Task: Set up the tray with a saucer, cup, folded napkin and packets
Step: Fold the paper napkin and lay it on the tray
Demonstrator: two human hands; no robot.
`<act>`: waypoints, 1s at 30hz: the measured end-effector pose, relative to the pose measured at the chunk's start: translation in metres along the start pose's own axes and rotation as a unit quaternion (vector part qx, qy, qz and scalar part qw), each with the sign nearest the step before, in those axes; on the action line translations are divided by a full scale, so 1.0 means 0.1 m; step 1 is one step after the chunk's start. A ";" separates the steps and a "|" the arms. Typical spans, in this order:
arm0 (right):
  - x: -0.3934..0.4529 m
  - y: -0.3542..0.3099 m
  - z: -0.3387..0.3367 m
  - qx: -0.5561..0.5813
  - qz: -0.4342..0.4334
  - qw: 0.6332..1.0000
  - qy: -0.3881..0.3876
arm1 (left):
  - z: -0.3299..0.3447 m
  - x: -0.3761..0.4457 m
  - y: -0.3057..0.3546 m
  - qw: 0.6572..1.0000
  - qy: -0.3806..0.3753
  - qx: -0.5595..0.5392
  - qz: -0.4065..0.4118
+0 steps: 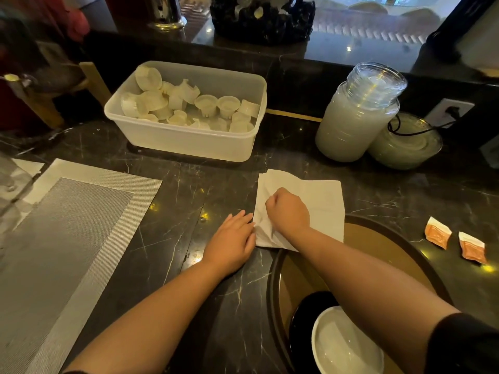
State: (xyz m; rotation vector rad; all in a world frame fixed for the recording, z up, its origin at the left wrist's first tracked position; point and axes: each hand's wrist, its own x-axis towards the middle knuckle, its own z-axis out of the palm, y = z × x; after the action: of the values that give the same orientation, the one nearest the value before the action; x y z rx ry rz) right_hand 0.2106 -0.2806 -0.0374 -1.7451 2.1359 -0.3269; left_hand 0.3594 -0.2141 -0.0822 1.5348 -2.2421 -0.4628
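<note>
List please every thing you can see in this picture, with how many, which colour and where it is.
napkin: one, white, on the counter at the tray's far edge, partly folded
tray: one, round, dark rim and tan inside, near right
saucer: one, black, on the tray
cup: one, white, on the saucer
packets: two, orange and white, on the counter right of the tray
plastic bin: one, translucent white, far centre, holding many small white cups
glass dish stacks: two, clear, far right
placemat: one, grey, left
counter: dark marble
left hand: flat, at the napkin's left edge
right hand: fist pinching the napkin
</note>
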 end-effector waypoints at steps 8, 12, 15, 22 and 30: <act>-0.03 0.12 0.09 0.025 -0.160 0.982 -0.099 | -0.06 0.00 0.00 1.000 -0.004 -0.028 -0.007; 0.09 0.20 -0.01 0.046 -0.162 0.984 -0.060 | -0.06 0.01 0.00 0.999 0.003 -0.030 -0.011; 0.14 0.20 -0.07 -0.004 -0.148 0.985 -0.091 | -0.06 0.00 0.01 0.999 0.008 -0.031 -0.011; -0.06 0.20 -0.14 0.004 -0.261 0.923 -0.282 | -0.07 0.00 0.01 0.999 0.010 -0.034 -0.006; 0.79 0.11 -0.23 -0.084 -0.111 0.989 -0.054 | -0.08 0.00 0.01 0.999 -0.001 -0.032 -0.010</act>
State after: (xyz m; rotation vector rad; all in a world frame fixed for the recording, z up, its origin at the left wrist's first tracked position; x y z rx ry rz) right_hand 0.1772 -0.3568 -0.0312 -2.0531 1.9461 -0.1075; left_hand 0.3623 -0.2138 -0.0748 1.5260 -2.1941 -0.5351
